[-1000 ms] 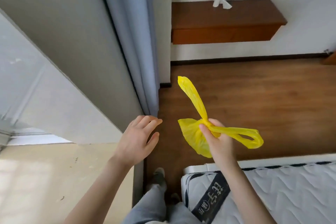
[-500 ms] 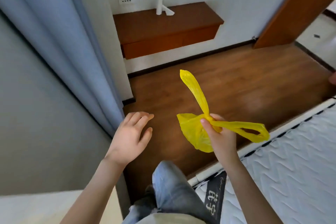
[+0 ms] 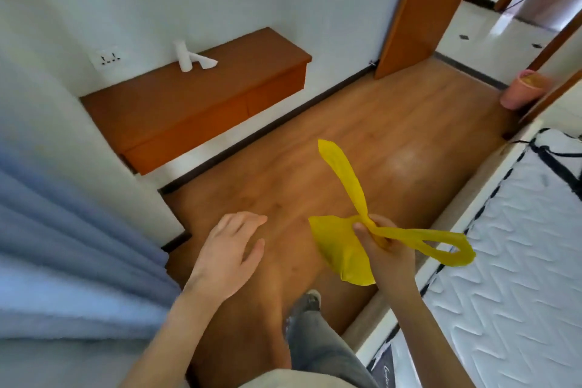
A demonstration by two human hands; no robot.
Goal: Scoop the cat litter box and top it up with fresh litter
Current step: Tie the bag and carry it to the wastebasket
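My right hand (image 3: 385,250) is closed on a yellow plastic bag (image 3: 341,249), pinching it at the neck. One handle sticks up and away, the other loops out to the right over the mattress edge. The bag looks small and nearly flat. My left hand (image 3: 228,253) hangs open and empty to the left of the bag, fingers spread, palm down over the wooden floor. No litter box, scoop or litter is in view.
A white quilted mattress (image 3: 516,261) fills the right side. A blue curtain (image 3: 63,261) hangs at left. A low wooden shelf (image 3: 195,98) runs along the far wall. An open doorway (image 3: 491,28) lies at upper right, with a pink bin (image 3: 522,88) beside it. My leg and shoe (image 3: 308,318) are below.
The view has swung right from the curtain and grey wall toward the room and doorway, and I have stepped forward. Both hands keep the same pose, with the bag still held.
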